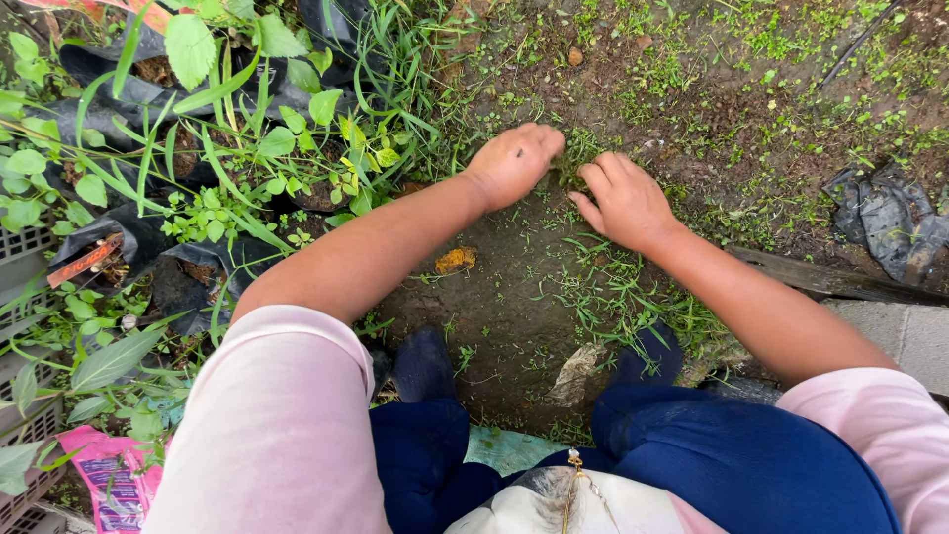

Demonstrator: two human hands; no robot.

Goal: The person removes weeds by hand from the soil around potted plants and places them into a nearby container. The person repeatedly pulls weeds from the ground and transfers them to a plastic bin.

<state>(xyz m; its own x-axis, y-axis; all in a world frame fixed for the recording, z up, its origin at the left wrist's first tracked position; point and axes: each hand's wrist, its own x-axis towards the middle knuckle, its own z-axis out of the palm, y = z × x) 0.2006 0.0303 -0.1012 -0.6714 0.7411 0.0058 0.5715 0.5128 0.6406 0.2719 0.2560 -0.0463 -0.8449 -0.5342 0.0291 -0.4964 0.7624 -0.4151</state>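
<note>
Between the two hands, a small tuft of low green weeds [571, 166] sits rooted in the damp brown soil [504, 297]. This tuft serves as the landmark. The left hand [514, 161] lies just left of it, knuckles up, fingers curled down and pressed together against the ground at the tuft's edge; whether they pinch any stems cannot be told, since the fingertips are hidden. The right hand [625, 201] rests just right of the tuft and a little nearer the person, fingers loosely spread, their tips touching the grass blades.

Judging by their look, the weeds are light, soft and limp, with thin stems that would likely snap if taken high up; the best hold seems to be low at the base, where the stems meet the earth. The soil looks moist and may make the roots slippery.

Nearer the person than the tuft, loose green blades [603, 287] lie scattered on the soil. Well to the tuft's left stand leafy plants in black nursery bags [148, 237]. Far to its right lies a crumpled black plastic scrap [890, 218].
</note>
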